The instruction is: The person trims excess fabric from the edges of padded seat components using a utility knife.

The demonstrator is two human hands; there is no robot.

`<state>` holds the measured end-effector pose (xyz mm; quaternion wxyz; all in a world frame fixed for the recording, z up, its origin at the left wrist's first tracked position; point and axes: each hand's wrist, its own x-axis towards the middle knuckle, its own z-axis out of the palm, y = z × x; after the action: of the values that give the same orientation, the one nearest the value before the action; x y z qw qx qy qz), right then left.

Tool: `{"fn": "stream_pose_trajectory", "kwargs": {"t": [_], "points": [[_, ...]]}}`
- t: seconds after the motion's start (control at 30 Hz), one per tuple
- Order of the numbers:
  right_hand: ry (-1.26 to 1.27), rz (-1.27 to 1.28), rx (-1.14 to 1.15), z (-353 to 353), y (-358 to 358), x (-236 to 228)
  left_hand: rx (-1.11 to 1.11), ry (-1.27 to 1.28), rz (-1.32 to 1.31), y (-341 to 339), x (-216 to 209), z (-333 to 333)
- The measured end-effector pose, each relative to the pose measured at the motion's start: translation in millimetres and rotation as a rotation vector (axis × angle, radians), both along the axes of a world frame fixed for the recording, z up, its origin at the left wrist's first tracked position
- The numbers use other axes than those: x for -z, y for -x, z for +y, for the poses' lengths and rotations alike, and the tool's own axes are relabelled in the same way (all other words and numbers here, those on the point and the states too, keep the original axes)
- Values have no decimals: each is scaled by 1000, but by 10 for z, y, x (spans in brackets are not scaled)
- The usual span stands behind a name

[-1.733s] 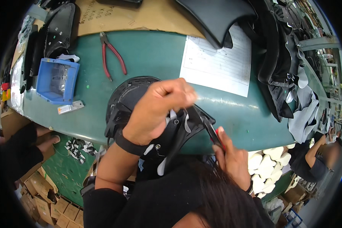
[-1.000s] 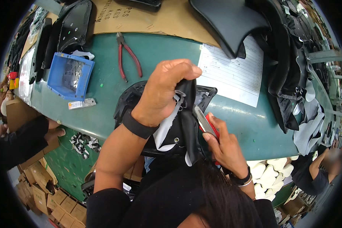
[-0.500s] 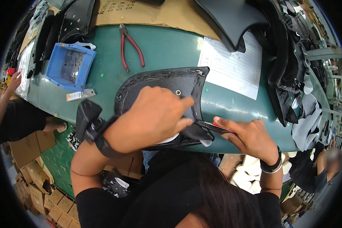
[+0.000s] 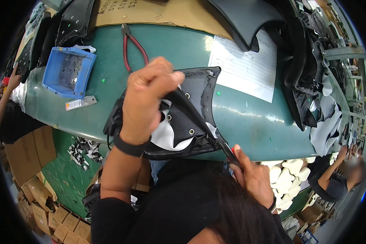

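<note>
A black upholstered panel (image 4: pixel 199 110), its cover edge stapled along the rim and metal-ringed holes in its back, lies on the green table in front of me. My left hand (image 4: pixel 148 95), raised over the panel, is closed on a strip of black cover material (image 4: pixel 187 107) and holds it stretched toward the right. Pale backing (image 4: pixel 166 136) shows on the loose part of the strip. My right hand (image 4: pixel 252 177), at the panel's near right corner, grips a black-and-red utility knife (image 4: pixel 227 149). Its tip meets the stretched material.
Red-handled cutting pliers (image 4: pixel 126 49) and a blue bin (image 4: pixel 89 77) of metal pieces lie beyond and left. A small staple box (image 4: pixel 81 103) sits by the bin. Printed paper (image 4: pixel 248 69) and black covers (image 4: pixel 301 81) are right. Other people work at both sides.
My left hand has risen and moved left, drawing the black strip up taut and baring more of the panel. My right hand has shifted nearer and left with the knife.
</note>
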<state>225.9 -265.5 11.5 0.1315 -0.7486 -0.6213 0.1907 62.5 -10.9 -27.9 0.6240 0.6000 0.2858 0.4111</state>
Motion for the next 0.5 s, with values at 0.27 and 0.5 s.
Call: {"fn": "stream_pose_trajectory", "kwargs": {"t": [0.27,0.5], "points": [[216,-143,-137,657,-521,-176,198,-809,966,440,-461,-98],[126,-175,-135,663,-359,-28,253,-157,457,-83,-453,-270]]}}
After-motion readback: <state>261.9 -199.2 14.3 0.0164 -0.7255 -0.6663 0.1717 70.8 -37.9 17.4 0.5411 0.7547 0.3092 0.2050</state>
